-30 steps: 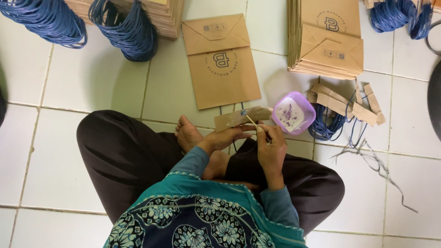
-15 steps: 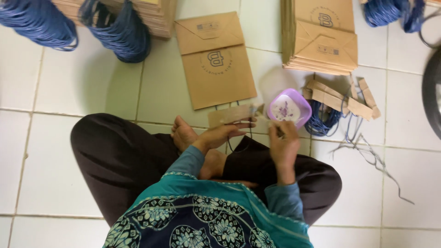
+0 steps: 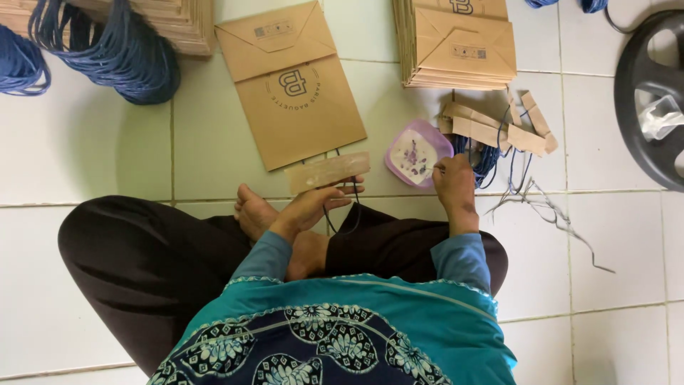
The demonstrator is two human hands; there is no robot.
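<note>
Since the earlier frame my right hand (image 3: 453,187) has left the strip and gone to the purple dish (image 3: 417,155) at centre right, fingers pinched on a thin stick dipping at its rim; I judge this the glue-loading step. My left hand (image 3: 322,202) clamps the cardboard strip (image 3: 328,171) mid-frame (blue cord (image 3: 340,221) looping below). Next calls for carrying the stick to the strip, steadily
</note>
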